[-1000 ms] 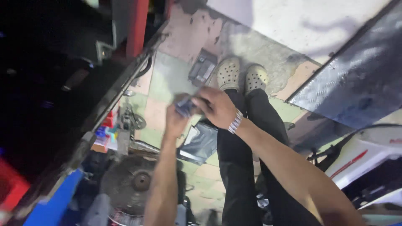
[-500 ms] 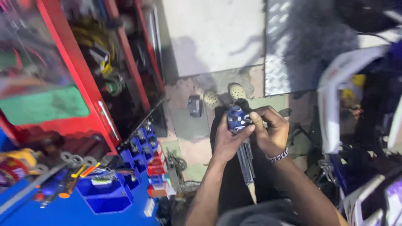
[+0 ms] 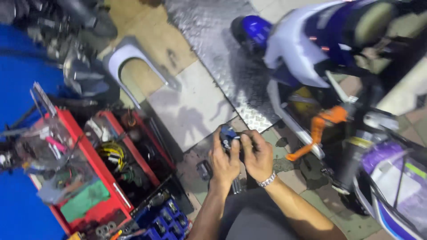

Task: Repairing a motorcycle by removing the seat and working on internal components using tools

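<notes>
Workshop floor, scooter beside. Left hand and right hand both clench a small blue part; fiddling mid-way, part not set down.

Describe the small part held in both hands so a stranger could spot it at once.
Start at the red tool cart on the left, then look right to the two hands raised over the tiled floor. The left hand and right hand pinch a small blue-and-dark part between them. It is the only blue thing held up in the fingers.
</notes>
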